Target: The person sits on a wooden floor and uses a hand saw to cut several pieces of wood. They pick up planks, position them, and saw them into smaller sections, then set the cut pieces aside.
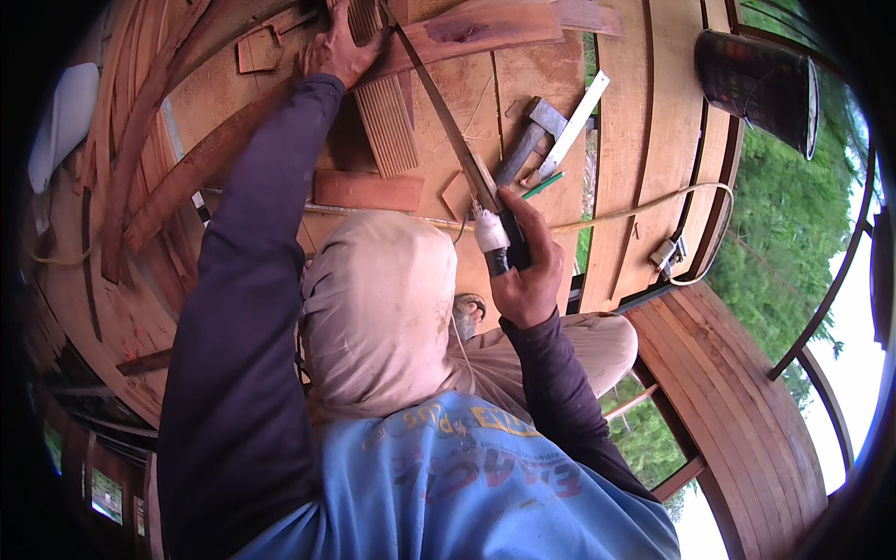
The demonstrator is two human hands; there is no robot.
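At the upper edge, my left hand (343,49) bears down on a reddish curved plank (476,28), thumb spread to the right. Its fingertips are partly lost at the picture's rim. The plank crosses a grooved board (385,131), which runs toward me. My right hand (532,273) is closed round the dark handle of a handsaw (446,119), wrapped in white near the blade. The long narrow blade slants up and left, its far end over the plank beside my left hand. Whether its teeth touch the wood, I cannot tell.
Right of the saw lie a hatchet (530,140), a white-bladed square (574,126) and a green pencil (543,185). A reddish block (368,189) lies near my knee. Long strips (140,121) pile up at left. A cord (644,201) crosses the boards; a dark bucket (758,93) stands far right.
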